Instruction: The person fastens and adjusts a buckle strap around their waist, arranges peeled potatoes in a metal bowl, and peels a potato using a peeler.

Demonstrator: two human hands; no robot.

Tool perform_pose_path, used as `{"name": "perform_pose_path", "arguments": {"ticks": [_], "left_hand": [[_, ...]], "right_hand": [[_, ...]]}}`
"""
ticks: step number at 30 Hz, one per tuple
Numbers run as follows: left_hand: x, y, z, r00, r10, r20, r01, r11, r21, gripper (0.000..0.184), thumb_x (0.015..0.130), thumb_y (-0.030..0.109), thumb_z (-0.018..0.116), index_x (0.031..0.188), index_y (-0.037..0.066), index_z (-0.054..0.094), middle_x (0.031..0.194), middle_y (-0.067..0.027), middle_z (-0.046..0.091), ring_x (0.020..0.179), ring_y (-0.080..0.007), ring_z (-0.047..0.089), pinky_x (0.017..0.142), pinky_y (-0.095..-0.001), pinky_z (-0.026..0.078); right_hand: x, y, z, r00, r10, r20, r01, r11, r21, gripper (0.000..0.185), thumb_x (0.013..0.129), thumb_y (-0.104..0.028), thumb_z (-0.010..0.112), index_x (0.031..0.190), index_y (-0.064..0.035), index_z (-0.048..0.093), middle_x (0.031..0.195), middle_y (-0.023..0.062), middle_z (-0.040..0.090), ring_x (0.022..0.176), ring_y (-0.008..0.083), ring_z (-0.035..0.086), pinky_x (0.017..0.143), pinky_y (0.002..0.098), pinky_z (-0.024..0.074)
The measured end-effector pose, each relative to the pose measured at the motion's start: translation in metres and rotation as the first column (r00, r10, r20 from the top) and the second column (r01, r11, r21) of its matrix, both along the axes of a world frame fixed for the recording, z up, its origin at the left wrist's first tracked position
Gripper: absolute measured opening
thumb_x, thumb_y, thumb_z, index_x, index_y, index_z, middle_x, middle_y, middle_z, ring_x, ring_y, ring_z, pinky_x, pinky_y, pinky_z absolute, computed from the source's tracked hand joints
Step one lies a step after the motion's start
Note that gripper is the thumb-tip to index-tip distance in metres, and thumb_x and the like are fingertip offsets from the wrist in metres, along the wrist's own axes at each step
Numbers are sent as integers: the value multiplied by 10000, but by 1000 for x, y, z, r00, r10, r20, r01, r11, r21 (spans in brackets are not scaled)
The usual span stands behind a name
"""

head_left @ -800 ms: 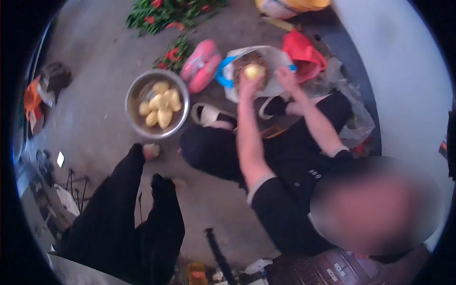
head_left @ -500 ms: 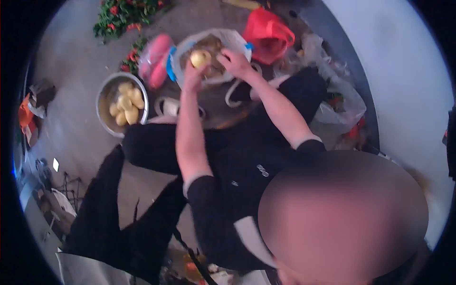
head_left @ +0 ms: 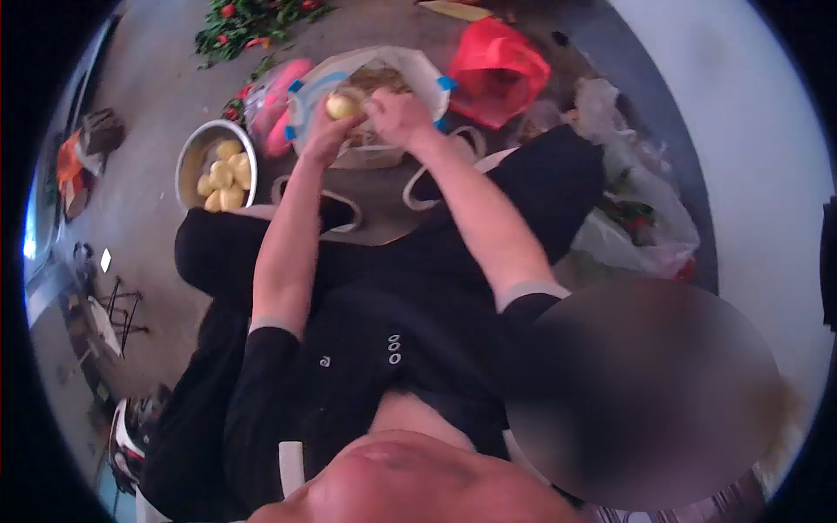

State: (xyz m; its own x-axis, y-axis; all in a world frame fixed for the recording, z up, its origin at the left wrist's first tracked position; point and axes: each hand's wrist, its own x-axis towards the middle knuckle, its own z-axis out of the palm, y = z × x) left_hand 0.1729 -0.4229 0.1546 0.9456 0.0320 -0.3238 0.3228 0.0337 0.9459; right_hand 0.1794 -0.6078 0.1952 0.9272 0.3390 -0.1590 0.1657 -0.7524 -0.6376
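Note:
My left hand (head_left: 327,135) holds a pale yellow peeled potato (head_left: 343,105) over the open mouth of a white bag (head_left: 316,77). Close to the potato's right side, my right hand (head_left: 399,117) has its fingers bent and pressed together. Whatever they grip is too small or hidden to name. Brownish scraps that look like peelings (head_left: 384,80) lie inside the bag below both hands. To the left stands a metal bowl (head_left: 180,174) with several peeled potatoes (head_left: 223,174) in it.
A red plastic bag (head_left: 497,74) sits right of the white bag, and a pink item in clear plastic (head_left: 277,105) lies left. Green leaves with red bits (head_left: 253,26) are on the floor farther off. A clear plastic bag (head_left: 641,231) lies beside my right knee.
The view has shifted and tilted. My right hand has come closer to the potato, which stays in my left hand.

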Motion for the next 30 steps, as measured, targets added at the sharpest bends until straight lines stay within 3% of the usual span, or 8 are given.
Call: {"name": "perform_pose_path", "arguments": {"ticks": [4, 8, 10, 13, 15, 17, 23, 30], "left_hand": [[-85, 53, 1, 958, -221, -181, 248, 959, 140, 718, 793, 176, 908, 1359, 72, 478, 1191, -53, 645, 994, -177, 642, 786, -340, 558], [-31, 9, 9, 998, -18, 58, 12, 994, 104, 843, 773, 170, 927, 1439, 79, 419, 1277, -77, 608, 1112, -192, 622, 886, -336, 560], [-34, 10, -1, 999, -43, -21, 38, 982, -183, 908, 751, 176, 948, 1468, 85, 397, 1316, -80, 591, 1145, -193, 616, 905, -342, 559], [-20, 6, -31, 996, -28, 87, 15, 988, 154, 913, 741, 179, 956, 1456, 82, 396, 1283, -77, 615, 1129, -193, 634, 893, -343, 562], [-25, 3, 20, 990, -46, -134, 46, 999, -4, 905, 746, 182, 952, 1444, 72, 388, 1265, -71, 622, 1094, -200, 653, 874, -333, 571], [-22, 4, -26, 998, 38, 59, -42, 997, 71, 885, 743, 159, 945, 1423, 59, 387, 1238, -78, 616, 1029, -191, 660, 834, -332, 583], [-30, 8, -15, 1000, -23, 8, 24, 978, -206, 863, 735, 93, 916, 1403, 52, 371, 1213, -103, 608, 1022, -197, 662, 791, -351, 591], [-25, 9, -13, 999, -26, -29, 22, 989, -146, 862, 742, 77, 905, 1411, 46, 362, 1222, -101, 609, 1061, -207, 658, 823, -353, 592]], "right_hand": [[-63, 20, -21, 981, -114, -159, 153, 954, 258, 365, 999, -414, 546, 931, -76, 665, 966, 194, 714, 911, 398, 685, 805, 501, 527], [-11, 8, -14, 992, -64, 106, 38, 971, 234, 330, 991, -389, 572, 936, -68, 627, 896, 210, 685, 893, 415, 673, 760, 507, 509], [-23, -7, 1, 996, -36, 78, 23, 985, 171, 328, 992, -383, 569, 961, -63, 637, 947, 224, 696, 950, 437, 671, 793, 529, 510], [-18, -4, -24, 995, -65, 77, 49, 981, 189, 349, 1006, -400, 538, 1000, -72, 657, 1022, 230, 707, 1008, 458, 664, 845, 554, 513], [-11, -3, -13, 998, -61, 15, 58, 987, 149, 356, 1009, -417, 533, 989, -83, 656, 1024, 205, 706, 1017, 431, 666, 856, 535, 515], [-14, 1, -28, 996, -60, 64, 48, 984, 171, 350, 1007, -424, 541, 973, -93, 648, 900, 191, 689, 938, 419, 675, 811, 517, 520], [-17, 1, -34, 996, -75, 57, 59, 969, 238, 358, 1003, -410, 565, 963, -65, 652, 908, 194, 695, 894, 415, 667, 776, 503, 508], [-12, 0, -27, 997, -76, 12, 69, 961, 269, 365, 1000, -408, 589, 969, -52, 662, 871, 192, 692, 858, 400, 666, 751, 484, 501]]}}
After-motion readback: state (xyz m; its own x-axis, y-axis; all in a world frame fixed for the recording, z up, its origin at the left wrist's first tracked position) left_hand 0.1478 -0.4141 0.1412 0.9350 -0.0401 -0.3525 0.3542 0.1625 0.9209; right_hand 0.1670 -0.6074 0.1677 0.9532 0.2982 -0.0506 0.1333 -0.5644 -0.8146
